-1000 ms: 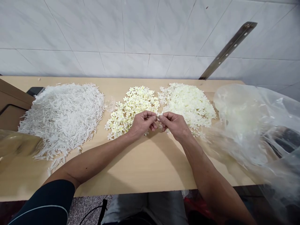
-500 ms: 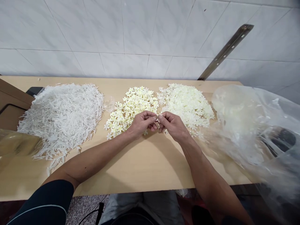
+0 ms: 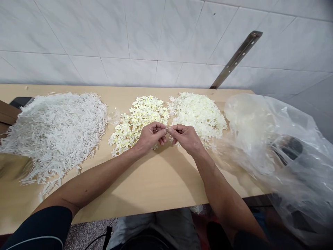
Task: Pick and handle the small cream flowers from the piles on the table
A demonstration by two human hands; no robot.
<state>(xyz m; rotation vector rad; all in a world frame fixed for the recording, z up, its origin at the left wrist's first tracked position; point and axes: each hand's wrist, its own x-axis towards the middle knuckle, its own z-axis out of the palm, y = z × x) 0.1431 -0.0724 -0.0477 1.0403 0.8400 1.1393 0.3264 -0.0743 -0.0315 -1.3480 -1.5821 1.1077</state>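
My left hand [image 3: 151,136] and my right hand [image 3: 185,138] meet fingertip to fingertip above the wooden table [image 3: 156,180], both pinched on a tiny white piece [image 3: 168,129] too small to name. Just behind the left hand lies a pile of cream flowers with yellow centres [image 3: 139,119]. Behind the right hand lies a pile of paler white flowers [image 3: 199,113]. A big heap of thin white plastic stems [image 3: 54,130] covers the left of the table.
A large clear plastic bag [image 3: 275,152] bulges over the table's right end. A small clear wrapper [image 3: 114,116] lies between the stems and the flowers. A metal strip [image 3: 236,59] leans on the tiled wall. A brown box edge [image 3: 7,113] shows at the far left.
The hands have drawn closer until the fingertips touch. The view has swung slightly right, so everything sits further left in the picture.
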